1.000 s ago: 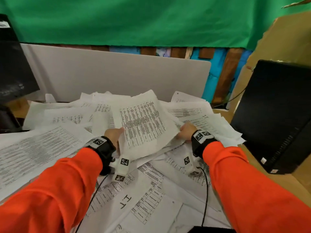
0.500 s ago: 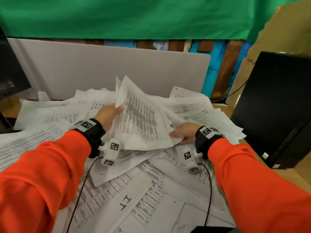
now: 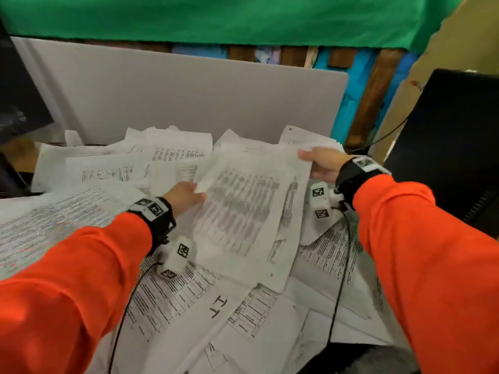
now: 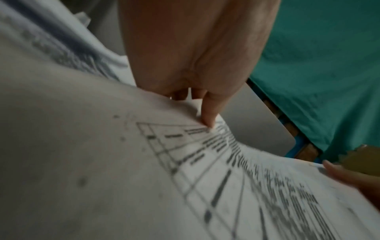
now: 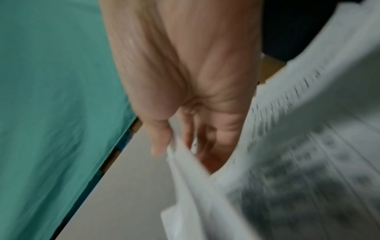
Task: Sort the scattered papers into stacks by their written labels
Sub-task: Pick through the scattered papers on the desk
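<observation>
A printed sheet (image 3: 243, 211) with dense table rows is held between both hands above a heap of scattered papers (image 3: 172, 298). My left hand (image 3: 186, 195) pinches its left edge; in the left wrist view the left hand (image 4: 205, 116) has a finger pressed on the sheet (image 4: 185, 178). My right hand (image 3: 316, 161) pinches the sheet's top right corner; in the right wrist view the right hand (image 5: 174, 146) has thumb and fingers closed on the paper edge (image 5: 267, 178). A sheet marked "IT" (image 3: 218, 306) lies in the heap near me.
A grey board (image 3: 189, 95) stands upright behind the papers. A black monitor (image 3: 19, 98) is at the left, a black computer case (image 3: 448, 147) at the right. Green cloth (image 3: 216, 17) hangs behind. Wrist-camera cables trail over the near papers.
The sheet, upright half a second ago, has swung down to the right and lies flatter. My right hand rose from the heap to grip its top right corner.
</observation>
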